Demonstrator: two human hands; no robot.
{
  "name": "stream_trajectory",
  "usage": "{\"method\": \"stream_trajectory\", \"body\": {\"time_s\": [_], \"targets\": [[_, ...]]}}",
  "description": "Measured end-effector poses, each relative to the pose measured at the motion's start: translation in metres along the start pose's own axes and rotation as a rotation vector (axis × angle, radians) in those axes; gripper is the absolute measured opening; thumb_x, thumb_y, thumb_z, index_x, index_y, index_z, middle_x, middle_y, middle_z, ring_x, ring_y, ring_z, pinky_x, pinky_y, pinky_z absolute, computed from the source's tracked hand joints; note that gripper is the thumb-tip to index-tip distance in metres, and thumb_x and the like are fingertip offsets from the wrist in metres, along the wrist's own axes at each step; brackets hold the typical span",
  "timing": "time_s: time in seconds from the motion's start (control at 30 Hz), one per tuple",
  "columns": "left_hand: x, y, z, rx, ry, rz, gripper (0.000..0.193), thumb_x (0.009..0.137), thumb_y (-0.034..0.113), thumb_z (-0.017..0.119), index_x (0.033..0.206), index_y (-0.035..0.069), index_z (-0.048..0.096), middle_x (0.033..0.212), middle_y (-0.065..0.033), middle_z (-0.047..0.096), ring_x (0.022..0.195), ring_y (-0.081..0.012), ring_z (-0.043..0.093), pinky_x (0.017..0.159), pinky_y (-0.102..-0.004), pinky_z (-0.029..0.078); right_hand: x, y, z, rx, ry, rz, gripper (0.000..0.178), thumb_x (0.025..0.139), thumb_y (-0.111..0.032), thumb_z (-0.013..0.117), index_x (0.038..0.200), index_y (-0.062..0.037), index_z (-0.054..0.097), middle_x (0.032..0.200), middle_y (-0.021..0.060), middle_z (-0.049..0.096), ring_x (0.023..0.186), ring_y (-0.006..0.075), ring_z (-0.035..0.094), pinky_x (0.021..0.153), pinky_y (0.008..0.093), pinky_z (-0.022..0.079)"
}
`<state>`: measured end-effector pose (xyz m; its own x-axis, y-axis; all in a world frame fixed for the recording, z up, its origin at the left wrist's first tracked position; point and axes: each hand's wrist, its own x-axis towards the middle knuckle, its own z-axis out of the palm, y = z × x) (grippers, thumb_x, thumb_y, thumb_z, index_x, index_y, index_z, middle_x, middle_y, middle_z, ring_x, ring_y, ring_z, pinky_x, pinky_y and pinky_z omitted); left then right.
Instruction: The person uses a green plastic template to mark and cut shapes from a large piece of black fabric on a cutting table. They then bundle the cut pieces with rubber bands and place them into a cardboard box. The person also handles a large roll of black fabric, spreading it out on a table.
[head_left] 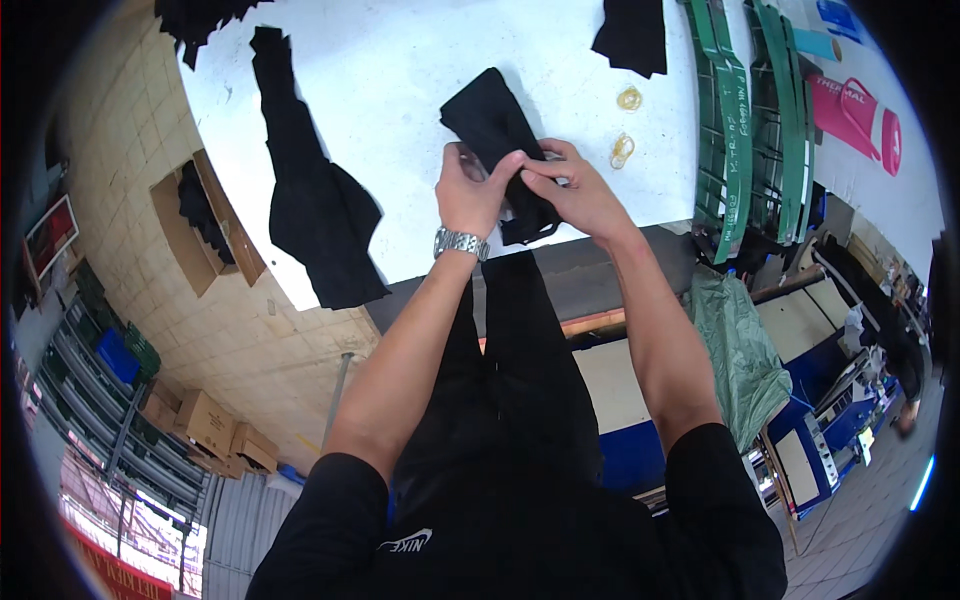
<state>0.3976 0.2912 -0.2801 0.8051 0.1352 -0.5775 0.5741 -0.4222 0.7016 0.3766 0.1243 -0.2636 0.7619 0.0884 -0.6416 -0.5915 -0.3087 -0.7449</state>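
Note:
A folded bundle of black cloth [487,108] lies slantwise near the front edge of the white table [420,50]. Both of my hands grip it from its two sides, thumbs on top and close together. My left hand [470,190], with a metal watch at the wrist, is closed on the bundle's left side. My right hand [578,190] is closed on its right side, fingers curled round the cloth. The fingertips under the bundle are hidden. To the left lies a long stack of black cloth pieces [318,200]. Two small clusters of yellow rubber bands [628,98] sit to the right.
More black cloth lies at the far left [205,20] and far right [633,38]. Green metal racks [725,130] stand along the table's right side, with a pink bottle-shaped item [855,122] beyond. A cardboard box [180,220] is on the floor at left. Another person [885,320] is at far right.

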Motion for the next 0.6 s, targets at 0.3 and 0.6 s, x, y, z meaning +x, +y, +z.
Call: {"method": "stream_trajectory", "body": {"time_s": [0.3,0.6], "targets": [[-0.011,-0.011,-0.018,-0.851,-0.262,-0.250,0.039,0.094,0.030,0.071,0.118,0.009,0.048,0.098,-0.0033,0.065,0.084,-0.0102,0.062,0.071,-0.0243,0.053,-0.025,-0.022,0.017,0.216,-0.092,-0.075,0.036,0.095,-0.029,0.067,0.130,-0.0219,0.067,0.116,0.0109,0.049,0.103,0.0197,0.051,0.094,0.0301,0.043],[-0.008,-0.037,-0.032,-0.962,-0.582,-0.287,0.056,0.089,0.023,0.077,0.133,0.002,0.048,0.124,-0.0086,0.059,0.113,-0.0166,0.059,0.097,-0.0324,0.051,-0.029,-0.018,0.012,0.240,-0.157,-0.079,0.031,0.099,-0.033,0.061,0.124,-0.0160,0.071,0.101,0.0038,0.045,0.096,0.0168,0.047,0.089,0.0291,0.041]]}}
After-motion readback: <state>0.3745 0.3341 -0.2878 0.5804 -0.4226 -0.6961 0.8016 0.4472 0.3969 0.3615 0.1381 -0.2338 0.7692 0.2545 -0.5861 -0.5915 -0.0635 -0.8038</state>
